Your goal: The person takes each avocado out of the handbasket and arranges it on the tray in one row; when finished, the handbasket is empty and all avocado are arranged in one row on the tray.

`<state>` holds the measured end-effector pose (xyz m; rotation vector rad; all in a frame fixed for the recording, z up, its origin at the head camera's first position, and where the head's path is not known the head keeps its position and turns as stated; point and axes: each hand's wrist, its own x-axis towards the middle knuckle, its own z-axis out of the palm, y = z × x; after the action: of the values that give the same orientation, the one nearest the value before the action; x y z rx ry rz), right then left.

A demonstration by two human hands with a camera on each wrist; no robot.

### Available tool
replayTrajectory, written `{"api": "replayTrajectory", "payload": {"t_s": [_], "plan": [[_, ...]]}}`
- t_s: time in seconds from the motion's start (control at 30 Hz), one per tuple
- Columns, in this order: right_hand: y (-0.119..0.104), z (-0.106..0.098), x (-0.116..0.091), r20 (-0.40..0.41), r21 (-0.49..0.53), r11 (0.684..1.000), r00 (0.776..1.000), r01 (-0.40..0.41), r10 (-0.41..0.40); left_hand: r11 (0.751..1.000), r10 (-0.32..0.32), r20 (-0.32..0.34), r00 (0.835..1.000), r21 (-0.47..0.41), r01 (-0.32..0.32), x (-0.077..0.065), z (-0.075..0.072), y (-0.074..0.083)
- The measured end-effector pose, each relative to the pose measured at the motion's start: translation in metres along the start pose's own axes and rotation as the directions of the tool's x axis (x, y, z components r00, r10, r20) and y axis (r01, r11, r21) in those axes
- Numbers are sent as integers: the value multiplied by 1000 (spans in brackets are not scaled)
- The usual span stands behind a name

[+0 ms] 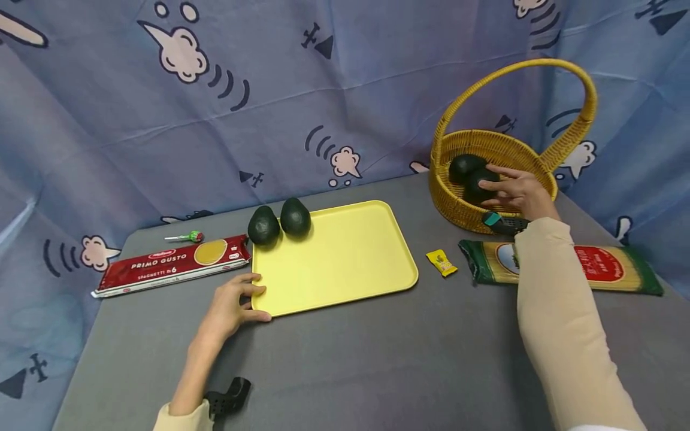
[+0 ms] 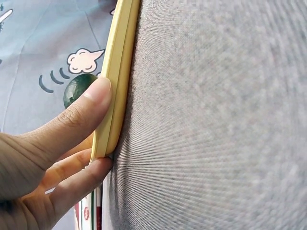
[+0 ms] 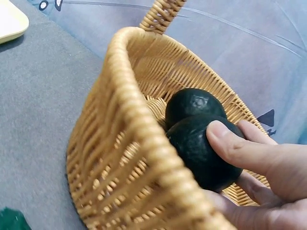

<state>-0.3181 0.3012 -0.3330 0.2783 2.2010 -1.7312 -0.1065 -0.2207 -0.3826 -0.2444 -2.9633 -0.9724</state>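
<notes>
My right hand [image 1: 517, 193] reaches into a yellow wicker basket [image 1: 458, 206] and grips a dark green avocado [image 3: 204, 151], thumb on one side and fingers on the other. A second avocado [image 3: 192, 104] lies against it inside the basket. At the near left corner of a yellow tray [image 1: 334, 257], my left hand [image 1: 229, 308] holds the edge. In the left wrist view its thumb [image 2: 98, 93] presses the rim while fingertips touch the corner. Two more avocados [image 1: 264, 226] [image 1: 295, 218] sit side by side at the tray's far left corner.
Left of the tray lies a red spaghetti pack [image 1: 172, 263], with a lollipop [image 1: 185, 237] behind it. A small yellow candy packet [image 1: 442, 262] rests between the tray and a green-ended noodle pack [image 1: 620, 268], which the right forearm partly covers. A patterned blue cloth [image 1: 280, 120] hangs behind.
</notes>
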Motion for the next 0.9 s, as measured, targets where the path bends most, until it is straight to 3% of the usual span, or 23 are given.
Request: {"api": "replayTrajectory", "payload": {"t_s": [0.1,0.23,0.43,0.57,0.8,0.9], "plan": [[1,-5,1,-7,-15,1000,1000,-19,18,1000,6,-4,1000,-1,-6,1,0,0],[0,-11,2,-3,61,997,999,-53,53,1000,9,-12,1000,-4,-10,0,0,0],[0,-19,-4,-5,80,996,999,-37,38,1000,11,-8,1000,-4,-11,-1,1,0],[0,-21,-5,-21,-19,1000,1000,-1,1,1000,9,-8,1000,-2,-9,-1,1,-1],[2,-23,-6,26,-34,997,998,62,-61,1000,-3,3,1000,-11,3,-1,0,0],[3,-25,-9,36,-102,989,994,105,-102,1000,3,-1,1000,-6,-3,-1,0,1]]}}
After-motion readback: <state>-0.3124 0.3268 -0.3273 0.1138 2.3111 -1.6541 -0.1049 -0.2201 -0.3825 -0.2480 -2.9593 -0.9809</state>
